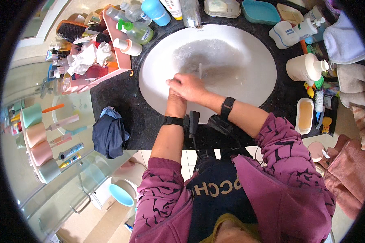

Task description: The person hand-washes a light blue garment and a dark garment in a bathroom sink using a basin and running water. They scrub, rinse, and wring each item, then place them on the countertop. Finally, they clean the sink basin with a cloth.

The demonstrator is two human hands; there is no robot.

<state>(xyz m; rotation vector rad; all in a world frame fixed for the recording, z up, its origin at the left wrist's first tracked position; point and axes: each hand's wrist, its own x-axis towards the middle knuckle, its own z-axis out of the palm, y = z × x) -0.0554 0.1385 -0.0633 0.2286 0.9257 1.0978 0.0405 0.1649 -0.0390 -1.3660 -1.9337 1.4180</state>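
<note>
My left hand point(177, 95) and my right hand point(191, 86) are clasped together over the left front part of a white oval washbasin point(258, 76). The right hand lies across the left, around its back or wrist, and largely covers it. Beyond them, foamy water point(210, 56) lies in the basin and a thin stream of water point(200, 69) falls into it. Neither hand shows an object in it. Black straps with small black devices are on both wrists. The fingers of my left hand are mostly hidden.
On the dark countertop point(140, 136), a dark folded cloth point(109, 136) lies at the left. A pink organizer point(121, 51) and a green pump bottle point(140, 32) stand back left. A white pump bottle point(302, 67) and a soap dish point(304, 117) are at the right.
</note>
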